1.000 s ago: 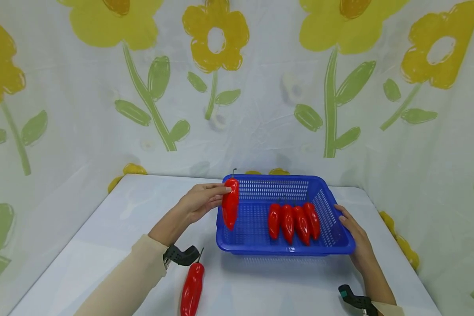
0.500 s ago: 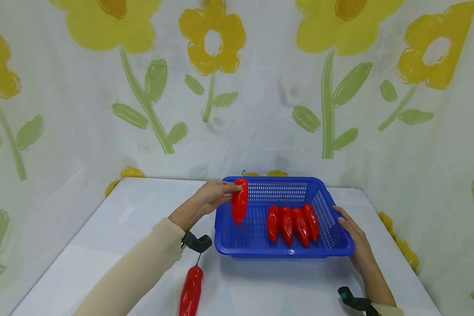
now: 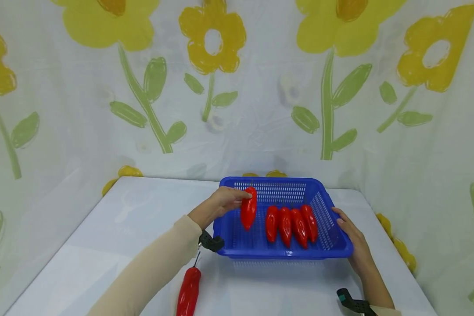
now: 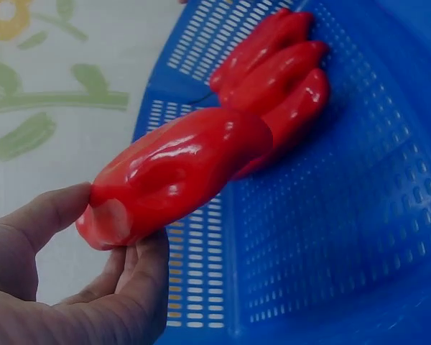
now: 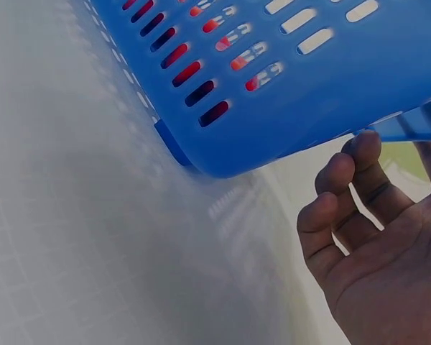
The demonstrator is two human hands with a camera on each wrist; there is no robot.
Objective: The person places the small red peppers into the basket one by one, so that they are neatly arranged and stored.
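My left hand (image 3: 230, 199) pinches a red pepper (image 3: 249, 210) near its stem end, between thumb and fingers. The pepper hangs tip down over the left part of a blue plastic basket (image 3: 284, 253). In the left wrist view the held pepper (image 4: 176, 172) is seen close up, its glossy skin dented. Several more red peppers (image 3: 286, 226) lie side by side in the basket's right half. At the basket's right rim my right hand (image 3: 355, 239) grips the edge. From below, the right wrist view shows that hand (image 5: 377, 237) with curled fingers at the rim; the thumb is hidden.
Another red pepper (image 3: 188, 292) lies on the white table (image 3: 284, 289) in front of the basket's left side, stem pointing away. A white curtain (image 3: 256, 131) printed with yellow flowers surrounds the table at the back and sides.
My left hand has carried its pepper rightward, from the basket's left rim to above its inside, and slightly lower. The right hand stays at the rim.
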